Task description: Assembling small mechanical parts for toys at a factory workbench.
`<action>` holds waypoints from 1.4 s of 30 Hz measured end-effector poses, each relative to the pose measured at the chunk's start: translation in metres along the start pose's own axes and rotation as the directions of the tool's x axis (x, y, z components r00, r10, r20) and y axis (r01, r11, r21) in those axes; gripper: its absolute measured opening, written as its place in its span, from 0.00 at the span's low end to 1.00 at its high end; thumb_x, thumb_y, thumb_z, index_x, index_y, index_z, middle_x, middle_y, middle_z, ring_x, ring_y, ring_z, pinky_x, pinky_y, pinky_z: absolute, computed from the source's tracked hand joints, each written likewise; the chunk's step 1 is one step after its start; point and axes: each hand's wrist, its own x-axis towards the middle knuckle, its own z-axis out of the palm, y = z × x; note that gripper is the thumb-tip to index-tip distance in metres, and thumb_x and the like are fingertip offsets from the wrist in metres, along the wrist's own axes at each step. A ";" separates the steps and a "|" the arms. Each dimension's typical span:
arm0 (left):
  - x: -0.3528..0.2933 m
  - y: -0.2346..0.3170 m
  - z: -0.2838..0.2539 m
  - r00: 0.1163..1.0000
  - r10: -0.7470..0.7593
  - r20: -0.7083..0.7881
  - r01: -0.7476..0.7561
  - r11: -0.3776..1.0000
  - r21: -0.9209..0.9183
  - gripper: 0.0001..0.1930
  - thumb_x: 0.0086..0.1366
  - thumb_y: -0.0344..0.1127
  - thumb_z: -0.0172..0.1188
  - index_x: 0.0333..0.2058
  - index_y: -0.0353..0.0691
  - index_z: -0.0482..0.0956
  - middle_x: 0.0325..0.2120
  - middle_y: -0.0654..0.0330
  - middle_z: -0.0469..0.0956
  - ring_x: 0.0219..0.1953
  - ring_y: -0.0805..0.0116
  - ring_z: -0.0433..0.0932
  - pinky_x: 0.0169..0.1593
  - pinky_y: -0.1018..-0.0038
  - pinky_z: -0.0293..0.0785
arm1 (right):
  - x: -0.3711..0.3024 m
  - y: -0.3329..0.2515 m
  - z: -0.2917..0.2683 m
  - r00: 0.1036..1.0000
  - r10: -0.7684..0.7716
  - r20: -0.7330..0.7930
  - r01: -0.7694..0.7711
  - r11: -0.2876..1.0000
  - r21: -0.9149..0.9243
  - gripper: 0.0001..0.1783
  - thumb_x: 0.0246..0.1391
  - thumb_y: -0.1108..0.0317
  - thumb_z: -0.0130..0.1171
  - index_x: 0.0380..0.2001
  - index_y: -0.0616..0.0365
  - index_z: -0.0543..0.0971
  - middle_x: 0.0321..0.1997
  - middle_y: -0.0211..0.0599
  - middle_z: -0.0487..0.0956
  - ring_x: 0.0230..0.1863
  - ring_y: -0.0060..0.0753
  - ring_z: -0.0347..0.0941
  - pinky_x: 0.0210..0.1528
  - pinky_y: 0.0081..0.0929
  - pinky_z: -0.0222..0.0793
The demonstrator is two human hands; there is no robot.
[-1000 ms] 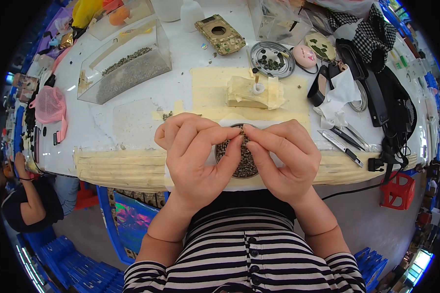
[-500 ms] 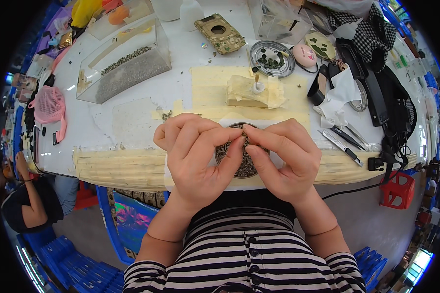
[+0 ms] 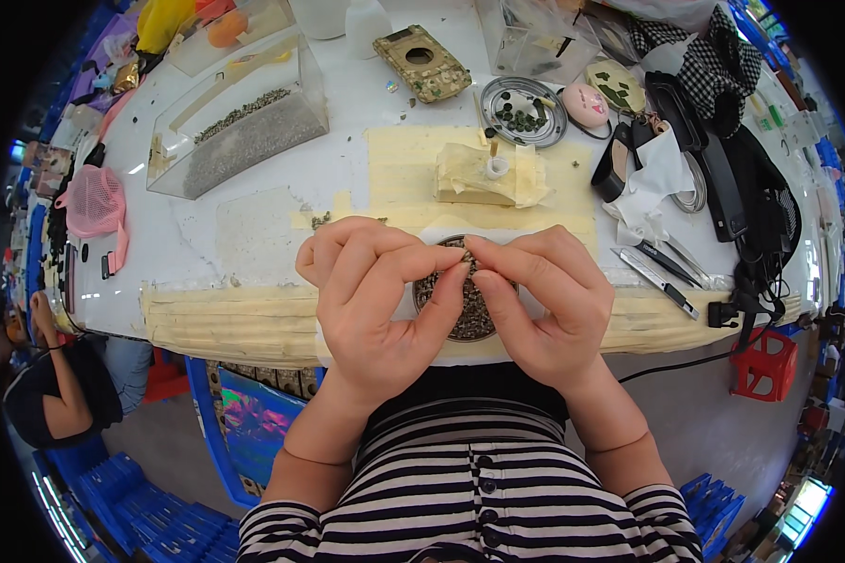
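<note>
My left hand (image 3: 374, 305) and my right hand (image 3: 556, 298) meet fingertip to fingertip over a round dish of small mottled grey-brown pieces (image 3: 471, 322). Thumb and forefinger are pinched together on each side. Whatever sits between them is too tiny to make out, though a small brownish speck shows there. The dish stands on white paper near the table's front edge, partly covered by my fingers. Beyond it is a block wrapped in yellow tape (image 3: 469, 190), with a small white ring on top. A camouflage model tank hull (image 3: 422, 64) lies farther back.
A clear bin of small grey parts (image 3: 239, 141) stands back left, near a pink mesh bag (image 3: 94, 208). To the right lie a utility knife (image 3: 655, 281), tweezers (image 3: 687, 258) and crumpled tissue (image 3: 650, 178). A round tray of dark green bits (image 3: 523, 111) sits behind.
Both hands stay over the dish with only a slight shift of the fingers; the right hand has moved a little to the left. Nothing else has visibly moved.
</note>
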 end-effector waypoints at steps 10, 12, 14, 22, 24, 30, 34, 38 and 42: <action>0.000 0.000 0.001 0.998 0.057 -0.004 -0.056 0.997 0.049 0.11 0.48 0.31 0.74 0.32 0.48 0.85 0.29 0.70 0.77 0.39 0.66 0.72 0.47 0.68 0.57 | -0.001 0.001 -0.004 0.980 0.173 0.102 -0.195 0.943 0.269 0.11 0.51 0.77 0.68 0.40 0.63 0.86 0.31 0.38 0.82 0.29 0.27 0.76 0.32 0.22 0.72; 0.000 0.000 0.001 0.996 0.090 -0.010 -0.089 0.993 0.071 0.12 0.48 0.31 0.74 0.32 0.48 0.85 0.29 0.70 0.77 0.39 0.66 0.72 0.47 0.68 0.56 | 0.000 0.002 -0.007 0.972 0.192 0.133 -0.222 0.932 0.285 0.10 0.52 0.78 0.67 0.39 0.64 0.86 0.32 0.38 0.82 0.29 0.25 0.76 0.32 0.21 0.72; -0.001 0.000 0.002 0.994 0.113 -0.013 -0.111 0.990 0.089 0.12 0.47 0.31 0.75 0.33 0.48 0.85 0.29 0.70 0.77 0.39 0.66 0.72 0.46 0.67 0.54 | 0.000 0.003 -0.008 0.969 0.200 0.143 -0.235 0.927 0.292 0.09 0.52 0.78 0.67 0.39 0.64 0.86 0.32 0.38 0.82 0.29 0.25 0.76 0.32 0.20 0.72; -0.002 -0.001 0.004 0.995 0.097 -0.024 -0.093 0.988 0.123 0.13 0.46 0.31 0.74 0.33 0.48 0.85 0.30 0.70 0.76 0.40 0.66 0.72 0.45 0.66 0.52 | 0.001 0.000 -0.008 0.998 0.043 0.037 -0.048 0.988 0.149 0.13 0.46 0.78 0.70 0.38 0.59 0.88 0.29 0.33 0.81 0.27 0.27 0.74 0.29 0.23 0.68; -0.002 -0.001 0.003 0.997 0.078 -0.011 -0.077 0.991 0.113 0.12 0.47 0.31 0.74 0.32 0.48 0.85 0.30 0.70 0.76 0.39 0.66 0.71 0.45 0.66 0.53 | 0.001 0.001 -0.007 0.997 -0.046 0.054 0.040 0.993 0.112 0.15 0.44 0.78 0.71 0.38 0.57 0.88 0.28 0.31 0.80 0.27 0.28 0.73 0.28 0.23 0.67; -0.002 -0.001 0.002 0.999 0.030 -0.010 -0.030 0.998 0.063 0.10 0.48 0.30 0.73 0.31 0.47 0.85 0.29 0.70 0.76 0.39 0.66 0.71 0.46 0.67 0.54 | 0.000 0.000 -0.004 0.999 -0.049 0.009 0.049 0.998 0.025 0.17 0.42 0.77 0.72 0.40 0.57 0.88 0.27 0.30 0.80 0.27 0.28 0.73 0.29 0.24 0.67; -0.001 0.000 0.000 1.000 0.029 -0.009 -0.029 0.999 0.040 0.11 0.48 0.30 0.74 0.31 0.47 0.85 0.29 0.70 0.77 0.39 0.66 0.71 0.46 0.68 0.55 | 0.002 -0.003 -0.004 0.999 0.039 0.032 -0.041 0.998 0.044 0.16 0.44 0.77 0.72 0.40 0.58 0.87 0.28 0.33 0.81 0.27 0.30 0.74 0.30 0.26 0.68; -0.001 0.000 0.000 0.999 0.050 -0.005 -0.050 0.998 0.025 0.11 0.48 0.31 0.74 0.32 0.48 0.85 0.29 0.70 0.77 0.39 0.66 0.72 0.46 0.68 0.55 | 0.001 0.000 -0.003 0.992 0.101 0.079 -0.111 0.984 0.138 0.14 0.45 0.77 0.71 0.39 0.61 0.87 0.29 0.36 0.82 0.28 0.31 0.75 0.30 0.25 0.69; -0.001 0.001 0.001 0.998 0.068 -0.001 -0.067 0.997 0.042 0.11 0.49 0.31 0.74 0.32 0.48 0.85 0.30 0.69 0.77 0.39 0.66 0.72 0.46 0.67 0.54 | 0.001 0.000 -0.005 0.993 0.097 0.073 -0.108 0.981 0.160 0.13 0.47 0.77 0.70 0.39 0.62 0.87 0.30 0.38 0.82 0.29 0.30 0.76 0.31 0.23 0.70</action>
